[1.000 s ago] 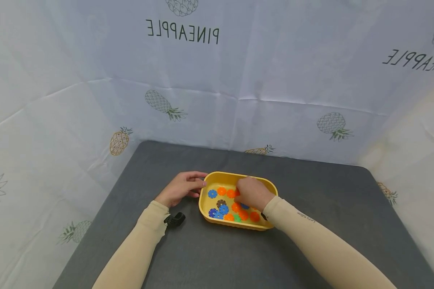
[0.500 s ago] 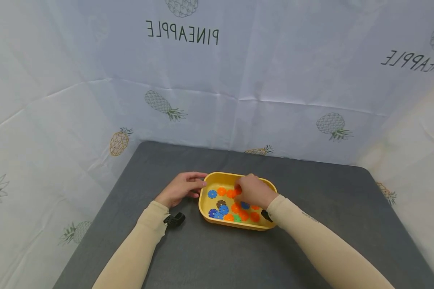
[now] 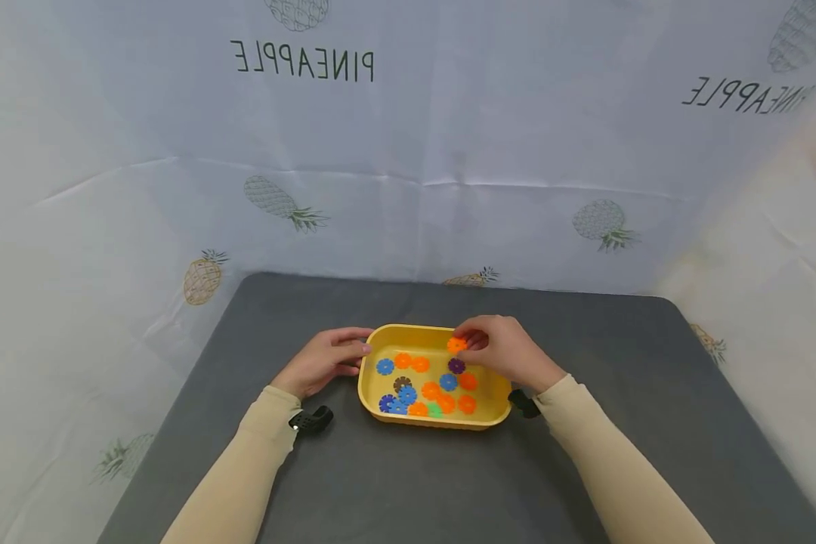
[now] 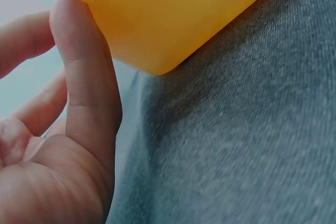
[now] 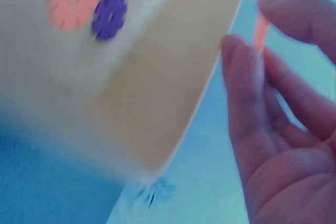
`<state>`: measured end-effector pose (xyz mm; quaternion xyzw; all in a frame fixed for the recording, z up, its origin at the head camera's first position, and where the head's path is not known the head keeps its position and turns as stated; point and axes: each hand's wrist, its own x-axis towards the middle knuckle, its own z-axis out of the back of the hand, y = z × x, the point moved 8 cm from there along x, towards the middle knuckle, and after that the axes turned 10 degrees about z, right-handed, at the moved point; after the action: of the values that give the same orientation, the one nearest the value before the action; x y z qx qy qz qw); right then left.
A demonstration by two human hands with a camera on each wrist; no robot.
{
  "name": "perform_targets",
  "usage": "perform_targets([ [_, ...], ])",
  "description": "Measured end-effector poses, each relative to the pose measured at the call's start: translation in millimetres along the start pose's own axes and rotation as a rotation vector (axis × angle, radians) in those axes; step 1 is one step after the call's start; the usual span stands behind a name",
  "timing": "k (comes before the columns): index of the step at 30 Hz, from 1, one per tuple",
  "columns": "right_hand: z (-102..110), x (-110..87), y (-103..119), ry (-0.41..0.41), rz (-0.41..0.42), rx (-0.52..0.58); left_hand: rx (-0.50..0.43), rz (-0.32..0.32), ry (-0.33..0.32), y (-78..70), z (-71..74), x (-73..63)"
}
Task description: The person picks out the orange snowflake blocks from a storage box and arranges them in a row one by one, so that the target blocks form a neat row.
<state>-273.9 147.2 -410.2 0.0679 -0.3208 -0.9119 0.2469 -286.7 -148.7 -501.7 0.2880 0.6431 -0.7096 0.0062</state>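
Right hand [image 3: 510, 349] pinches orange disc [image 3: 457, 345] near far edge of tray [image 3: 411, 338].
Risk: thin disc could slip, landing outside.

We see a yellow rounded plastic tray [image 3: 421, 342] on a dark-grey table [image 3: 394, 483], before a white pineapple-print cloth [image 3: 408, 121]. Multicoloured notched discs [image 3: 449, 381] lie inside, the left hand [image 3: 323, 359] at its left end, the right hand [image 3: 513, 349] near its far-right rim.
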Motion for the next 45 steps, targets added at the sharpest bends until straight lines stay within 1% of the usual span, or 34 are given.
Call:
perform_targets([
  [4,14,-13.8,-6,-0.047,0.009,0.042,0.006,0.008,-0.016,2.7,7.5,-2.5],
  [8,29,-28.5,-19,-0.115,-0.003,0.062,0.012,0.012,-0.033,5.1,13.8,-4.1],
  [11,35,-39.8,-37,-0.173,-0.025,0.068,-0.012,0.007,-0.057,6.9,19.5,-5.2],
  [14,34,-50.6,-59,-0.208,-0.069,0.072,-0.047,0.003,-0.067,9.6,24.2,-5.7],
  [17,28,-57.9,-78,-0.196,-0.107,0.08,-0.065,0.006,-0.052,13.1,26.8,-5.6],
  [20,19,-59.5,-92,-0.165,-0.12,0.078,-0.073,0.009,-0.036,16.5,30.7,-7.0],
  [26,6,-55.6,-105,-0.128,-0.132,0.059,-0.112,0.028,-0.032,23.6,43.2,-10.9],
  [29,2,-54.8,-108,-0.11,-0.15,0.057,-0.136,0.032,-0.012,27.1,45.0,-11.1],
  [34,-3,-56.5,-112,-0.098,-0.162,0.047,-0.157,0.022,0.02,27.3,42.4,-9.9],
  [40,-1,-62.7,-121,-0.103,-0.177,0.028,-0.149,0.008,0.05,20.6,36.7,-4.3],
  [45,1,-64.7,-126,-0.107,-0.196,0.034,-0.147,0.023,0.043,18.0,34.4,0.4],
])
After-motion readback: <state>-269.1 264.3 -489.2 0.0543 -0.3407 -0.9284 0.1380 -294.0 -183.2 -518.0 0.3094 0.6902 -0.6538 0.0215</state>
